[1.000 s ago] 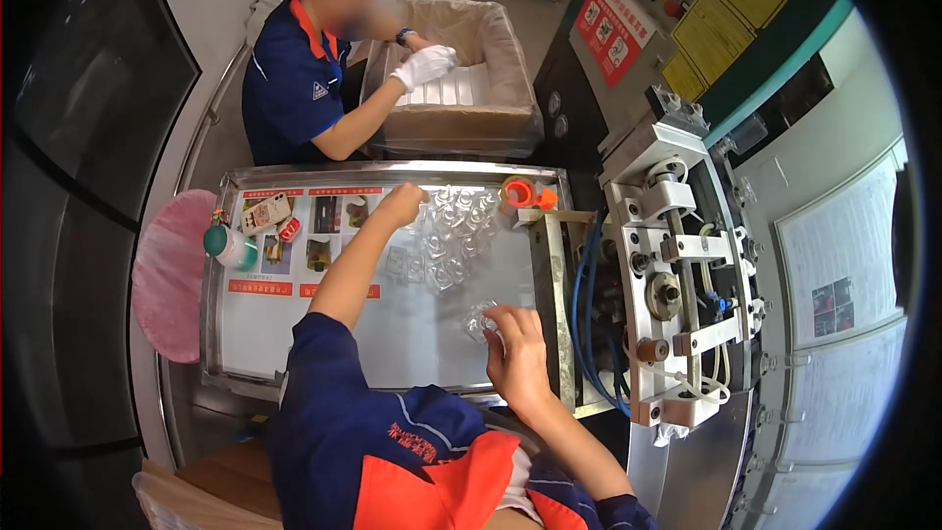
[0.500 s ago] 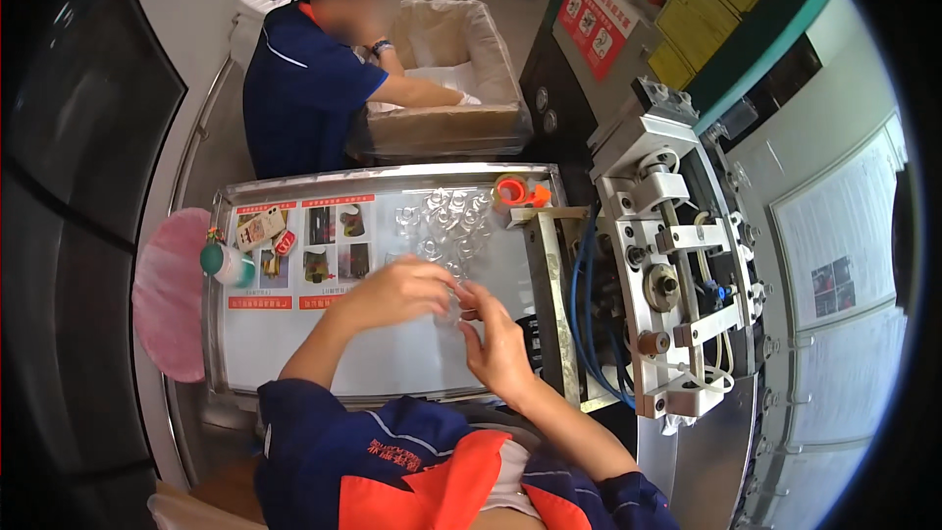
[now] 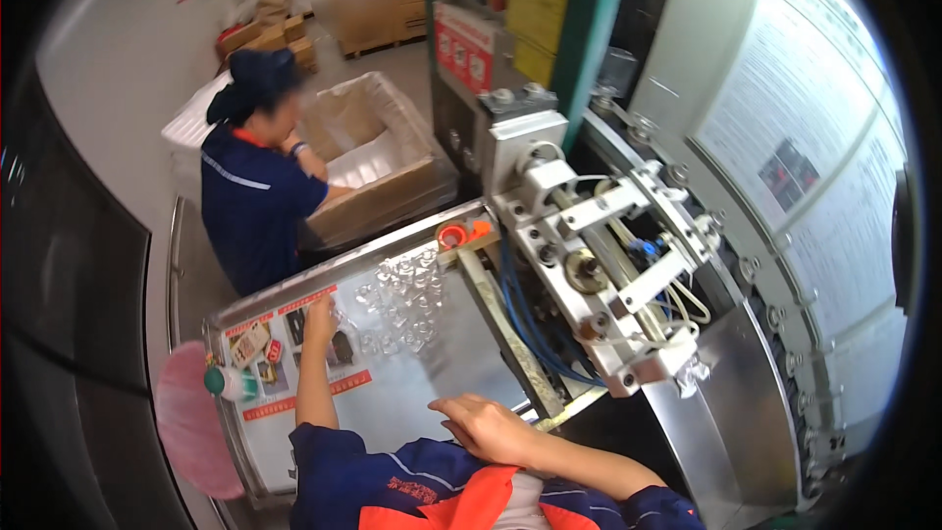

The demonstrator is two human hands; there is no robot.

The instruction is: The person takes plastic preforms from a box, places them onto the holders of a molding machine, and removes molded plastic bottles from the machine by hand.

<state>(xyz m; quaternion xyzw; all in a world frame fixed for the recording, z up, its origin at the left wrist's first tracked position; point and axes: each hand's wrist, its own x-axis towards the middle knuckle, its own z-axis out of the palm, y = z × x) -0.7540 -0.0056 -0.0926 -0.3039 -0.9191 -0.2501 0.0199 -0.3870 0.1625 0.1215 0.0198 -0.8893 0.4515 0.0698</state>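
Note:
My left hand (image 3: 319, 322) is stretched out over the far part of the metal-rimmed table (image 3: 402, 412), above a printed photo sheet (image 3: 340, 348). Its fingers are drawn together, and a glint of clear plastic shows beside them; what they hold is too small to make out. Several small clear plastic pieces (image 3: 407, 299) lie in a loose cluster to the right of that hand. Close to my chest, over the table's near side, hovers my right hand (image 3: 488, 429). Its index finger reaches left, the other fingers bend loosely, and no object shows in it.
A metal machine (image 3: 589, 270) with blue hoses flanks the table's right side. Orange tape (image 3: 453, 235) sits at the far right corner. A green-capped white bottle (image 3: 231, 383) stands at the left, beside a pink round seat (image 3: 196, 422). Beyond, a co-worker (image 3: 257, 191) reaches into a lined carton (image 3: 392, 182).
My hands, earlier together around a clear piece, have parted. The left has gone out to the far left; the right has drawn back toward my body. The whole view has turned.

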